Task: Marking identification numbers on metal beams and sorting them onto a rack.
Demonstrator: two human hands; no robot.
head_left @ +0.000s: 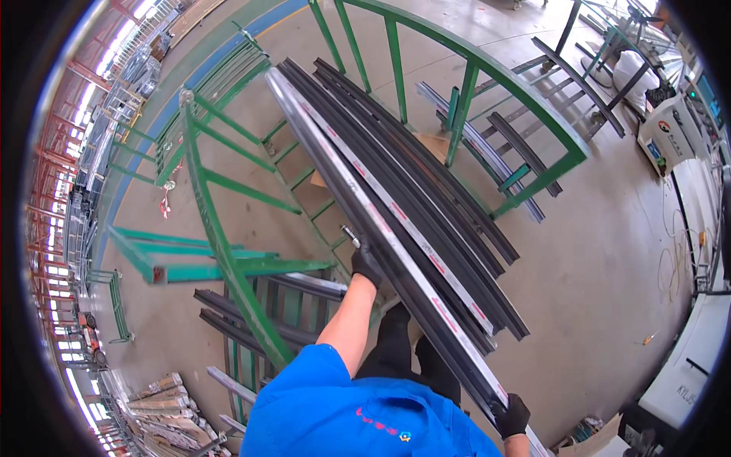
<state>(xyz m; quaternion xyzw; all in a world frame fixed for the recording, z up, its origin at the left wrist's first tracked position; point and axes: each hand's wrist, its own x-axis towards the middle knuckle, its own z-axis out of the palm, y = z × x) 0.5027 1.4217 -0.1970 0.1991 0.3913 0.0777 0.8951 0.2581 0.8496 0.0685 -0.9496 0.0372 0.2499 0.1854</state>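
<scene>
A long dark metal profile with a silver face and red-marked film slants across the rack in front of me. My right hand, in a black glove, is closed around its near end at the lower right. My left hand, gloved in black too, is closed beside the profile's left edge. A short silver cylindrical tool sticks out of it; its grip is hidden in the glove. Whether the left hand also touches the profile, I cannot tell. Several similar dark profiles lie side by side to the right.
Green rack frames rise at left and right of the profiles. A green beam juts out at left, above more dark profiles. Further right stands another rack with bars. Cables lie on the floor near white machines.
</scene>
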